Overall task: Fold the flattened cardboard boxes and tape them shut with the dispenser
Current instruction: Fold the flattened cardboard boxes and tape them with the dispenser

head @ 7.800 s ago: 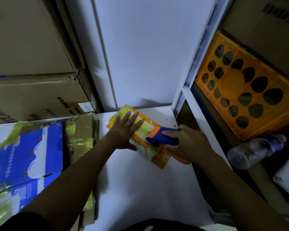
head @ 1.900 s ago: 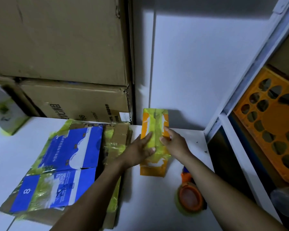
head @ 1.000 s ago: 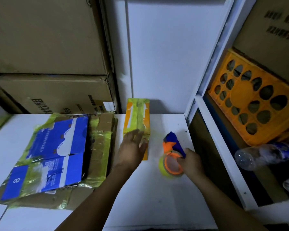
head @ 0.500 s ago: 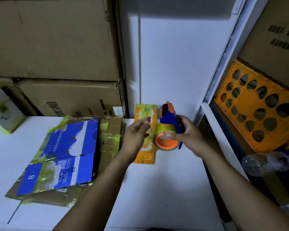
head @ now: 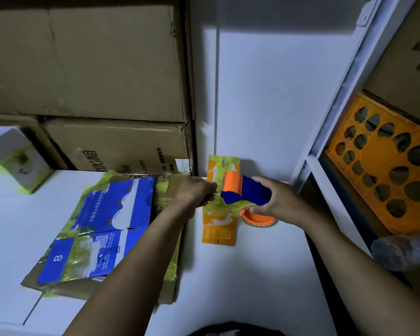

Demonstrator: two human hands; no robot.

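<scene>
Gripping the dispenser (head: 243, 194) in the right hand (head: 277, 201) over the orange box (head: 218, 229), apparently pinching the tape end (head: 218, 194) with curled fingers (head: 210, 190) of the left hand (head: 194, 194) to start a strip.

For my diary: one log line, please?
right hand grips tape dispenser | left hand pinches tape end | orange box lies underneath

A big brown cardboard carton (head: 87, 59) sits on another brown carton with black print (head: 121, 144), behind and left of the left grip (head: 194, 194). A white wall (head: 264, 93) stands behind both grips. Right of the right grip (head: 279, 198), an orange plastic crate with round holes (head: 386, 163) sits in a white metal shelf (head: 325, 185). A clear plastic bottle (head: 403, 251) lies nearer. A white desk (head: 252, 275) is below.
</scene>
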